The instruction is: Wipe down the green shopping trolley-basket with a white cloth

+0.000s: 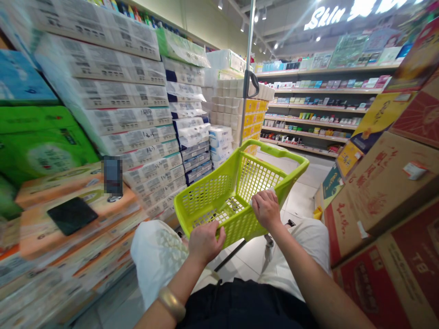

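Observation:
A lime-green plastic shopping cart (209, 196) with perforated basket walls stands in front of me, between my knees. My left hand (206, 241) is closed over its near rim, thumb toward the basket. Further right along the same rim, my right hand (265, 209) presses down with curled fingers. A bit of white tissue (271, 189) peeks out from under those fingers; most of it is hidden. Through the basket's holes the floor shows. Below it, a metal leg (229, 256) and a wheel (269, 241) are visible.
Wrapped paper packs (126, 96) are stacked high on the left. A dark flat tablet-like object (72, 214) and a blurred-out device (113, 176) rest on orange packs. Cartons (380, 183) crowd the right. A glass door handle (253, 84) and stocked shelves (315, 91) stand beyond.

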`<state>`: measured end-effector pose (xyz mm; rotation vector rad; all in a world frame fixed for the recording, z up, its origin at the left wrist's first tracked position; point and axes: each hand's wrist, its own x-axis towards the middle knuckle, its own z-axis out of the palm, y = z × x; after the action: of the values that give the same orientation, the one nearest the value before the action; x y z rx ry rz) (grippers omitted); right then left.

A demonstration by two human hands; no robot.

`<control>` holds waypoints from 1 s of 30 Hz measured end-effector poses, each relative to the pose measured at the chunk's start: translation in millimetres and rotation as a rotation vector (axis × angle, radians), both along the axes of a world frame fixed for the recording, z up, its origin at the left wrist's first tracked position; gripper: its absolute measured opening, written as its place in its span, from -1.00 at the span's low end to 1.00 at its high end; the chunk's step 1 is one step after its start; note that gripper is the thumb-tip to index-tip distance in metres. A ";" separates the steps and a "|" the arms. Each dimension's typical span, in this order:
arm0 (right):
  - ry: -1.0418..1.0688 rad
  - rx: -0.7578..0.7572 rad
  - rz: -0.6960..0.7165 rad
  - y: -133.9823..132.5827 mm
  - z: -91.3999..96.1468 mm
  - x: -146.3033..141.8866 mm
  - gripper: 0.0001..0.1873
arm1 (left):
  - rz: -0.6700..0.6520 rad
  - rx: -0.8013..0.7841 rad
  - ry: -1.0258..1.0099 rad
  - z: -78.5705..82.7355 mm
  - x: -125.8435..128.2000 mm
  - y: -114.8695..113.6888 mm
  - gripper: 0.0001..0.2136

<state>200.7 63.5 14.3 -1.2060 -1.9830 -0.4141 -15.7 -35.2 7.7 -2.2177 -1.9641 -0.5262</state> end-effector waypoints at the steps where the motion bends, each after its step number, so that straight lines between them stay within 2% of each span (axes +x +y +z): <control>1: 0.020 0.001 -0.028 0.6 0.0 -1.1 -0.78 | -0.004 -0.002 -0.003 0.4 1.4 0.8 -0.71; 4: 0.078 -0.018 -0.048 -10.6 -6.6 -22.9 -0.79 | -0.012 -0.011 -0.007 2.4 5.3 3.5 -0.73; 7: 0.076 -0.049 0.051 -29.3 -15.6 -50.9 -0.80 | -0.018 -0.014 -0.003 4.3 6.8 4.9 -0.75; 9: 0.050 -0.059 0.113 -35.1 -17.6 -57.5 -0.81 | -0.019 -0.009 -0.004 4.5 5.9 4.9 -0.76; 12: 0.004 -0.049 0.133 -27.6 -13.3 -43.3 -0.81 | -0.025 -0.003 -0.020 4.0 3.9 4.1 -0.77; 16: 0.034 -0.027 0.034 -9.5 -6.1 -17.6 -0.79 | -0.022 -0.006 -0.036 4.2 5.6 3.5 -0.76; 20: 0.123 -0.044 -0.006 -17.8 -11.7 -33.6 -0.79 | -0.004 -0.008 -0.037 5.3 10.0 4.1 -0.76; 23: 0.130 -0.076 0.066 -35.5 -19.4 -57.6 -0.80 | -0.018 -0.002 -0.030 4.8 9.4 4.4 -0.77; 25: 0.103 -0.083 0.123 -41.6 -21.4 -63.7 -0.82 | -0.026 -0.001 -0.021 3.7 6.8 4.1 -0.78; 28: 0.015 -0.073 0.192 -34.2 -17.7 -49.8 -0.82 | -0.028 -0.004 -0.014 1.7 2.7 3.3 -0.78; 30: -0.017 -0.056 0.166 -21.9 -12.5 -31.3 -0.81 | -0.026 -0.003 -0.021 0.9 1.7 3.1 -0.77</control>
<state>169.4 41.7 1.8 -1.0643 -2.1031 -0.2880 -14.0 -32.1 8.6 -2.2519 -1.9503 -0.5524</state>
